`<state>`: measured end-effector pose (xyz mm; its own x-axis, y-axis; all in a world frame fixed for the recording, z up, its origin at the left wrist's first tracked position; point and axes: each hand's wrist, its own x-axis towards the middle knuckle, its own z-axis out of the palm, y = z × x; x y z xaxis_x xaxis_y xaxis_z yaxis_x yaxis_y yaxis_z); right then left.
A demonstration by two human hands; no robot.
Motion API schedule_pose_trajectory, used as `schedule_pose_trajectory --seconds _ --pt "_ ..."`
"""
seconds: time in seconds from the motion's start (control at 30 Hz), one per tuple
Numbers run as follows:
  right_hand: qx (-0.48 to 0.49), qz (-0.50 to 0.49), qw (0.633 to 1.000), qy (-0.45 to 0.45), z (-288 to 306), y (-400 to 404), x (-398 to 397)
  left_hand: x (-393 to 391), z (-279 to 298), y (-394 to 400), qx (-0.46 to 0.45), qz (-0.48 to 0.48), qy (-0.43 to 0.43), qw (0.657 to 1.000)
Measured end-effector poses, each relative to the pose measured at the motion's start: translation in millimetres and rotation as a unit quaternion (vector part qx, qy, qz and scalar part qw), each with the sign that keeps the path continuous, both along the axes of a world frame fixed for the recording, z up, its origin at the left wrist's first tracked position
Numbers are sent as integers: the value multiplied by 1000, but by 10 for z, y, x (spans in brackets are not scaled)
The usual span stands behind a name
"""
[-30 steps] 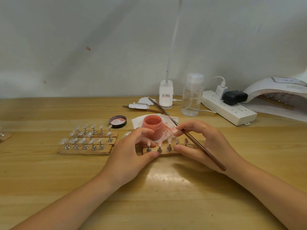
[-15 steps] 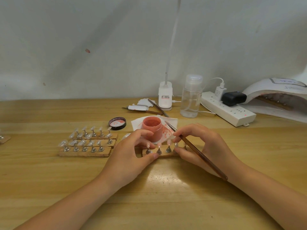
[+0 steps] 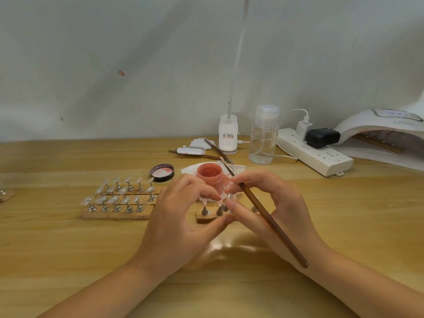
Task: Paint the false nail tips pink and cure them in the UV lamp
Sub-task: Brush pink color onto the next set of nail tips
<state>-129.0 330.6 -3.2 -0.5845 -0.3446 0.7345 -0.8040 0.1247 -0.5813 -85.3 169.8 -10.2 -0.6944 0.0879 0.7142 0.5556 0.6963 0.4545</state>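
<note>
Head view: left hand (image 3: 181, 216) pinches nail strip (image 3: 212, 217); right hand (image 3: 273, 210) grips brush (image 3: 266, 214) w/ curled fingers.

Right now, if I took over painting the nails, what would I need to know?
Left hand grips the small wooden holder strip with its nail tips on stands.
Right hand holds the brush and pinches one nail tip.
Open pink polish jar sits just behind the hands, its lid to the left.
Left: the clear tips on the wooden racks look unpainted.
A strip already lies inside the UV lamp, far right.
Next: probably finish this strip, cure it, then paint the rest.
</note>
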Motion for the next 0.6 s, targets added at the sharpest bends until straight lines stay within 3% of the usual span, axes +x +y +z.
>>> schedule_pose_trajectory --seconds 0.33,0.43,0.6 --pt "7 -16 999 34 -31 -85 69 13 13 -15 48 -4 -3 999" --pt "1 -27 1000 14 15 -62 45 -1 27 -26 82 -11 -21 996" --pt "-87 -22 992 -90 161 -28 -83 -40 15 -54 161 1 -69 984"
